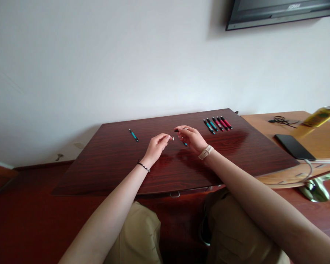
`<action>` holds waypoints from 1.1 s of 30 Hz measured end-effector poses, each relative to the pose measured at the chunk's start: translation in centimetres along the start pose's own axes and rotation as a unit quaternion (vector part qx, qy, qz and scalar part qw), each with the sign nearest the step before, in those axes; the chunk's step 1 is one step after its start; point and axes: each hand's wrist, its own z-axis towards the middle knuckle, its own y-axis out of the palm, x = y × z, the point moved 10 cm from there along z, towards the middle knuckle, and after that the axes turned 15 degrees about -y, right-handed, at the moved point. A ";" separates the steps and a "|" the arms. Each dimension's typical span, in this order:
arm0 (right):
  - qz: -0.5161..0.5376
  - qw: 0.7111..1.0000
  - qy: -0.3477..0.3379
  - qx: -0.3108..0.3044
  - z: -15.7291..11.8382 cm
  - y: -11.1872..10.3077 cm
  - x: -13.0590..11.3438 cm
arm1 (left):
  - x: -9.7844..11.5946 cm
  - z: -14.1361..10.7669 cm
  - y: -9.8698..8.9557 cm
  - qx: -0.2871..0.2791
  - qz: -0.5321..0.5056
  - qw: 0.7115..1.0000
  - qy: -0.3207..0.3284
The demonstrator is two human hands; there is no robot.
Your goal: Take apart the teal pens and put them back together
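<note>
My left hand point(156, 146) is closed in a pinch above the dark wooden table, with a small white piece point(173, 138) at its fingertips. Just to its right, my right hand point(191, 138) is closed around a black pen part point(176, 130), whose tip sticks out on the left. Below the right fingers shows a teal pen piece point(185, 143); whether it is held or lies on the table I cannot tell. A teal pen point(133, 135) lies alone on the left. Teal pens point(209, 126) and red pens point(219, 123) lie side by side beyond my right hand.
The dark table point(112, 172) stands against a white wall. On the lighter wooden desk point(264, 124) at right are a black phone point(294, 146) with a white cable, a black cord point(283, 120) and a tilted yellow can point(321, 116). A television point(286, 14) hangs above.
</note>
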 end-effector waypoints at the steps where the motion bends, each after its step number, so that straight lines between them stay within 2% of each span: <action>1: 0.009 1.000 0.003 0.007 0.0 0.0 0.0 | 0.0 0.0 -0.1 0.003 0.004 1.000 -0.001; 7: 0.019 0.999 -0.015 0.033 0.2 -0.3 -0.1 | 0.0 0.1 -0.2 0.012 0.018 1.000 0.003; 14: -0.048 0.992 -0.031 0.115 0.4 -2.6 0.3 | -0.3 0.3 0.0 0.007 0.032 0.999 0.000; 21: 0.013 0.993 -0.018 0.115 0.2 -2.1 0.0 | -0.4 0.1 -0.1 0.005 0.033 0.999 -0.004; 28: 0.041 0.989 -0.007 0.144 0.2 -3.2 0.2 | -0.3 0.0 0.2 0.006 0.040 0.999 -0.009; 33: 0.058 0.990 -0.015 0.126 0.3 -2.4 -0.2 | -0.3 0.0 0.2 0.002 0.050 0.999 -0.007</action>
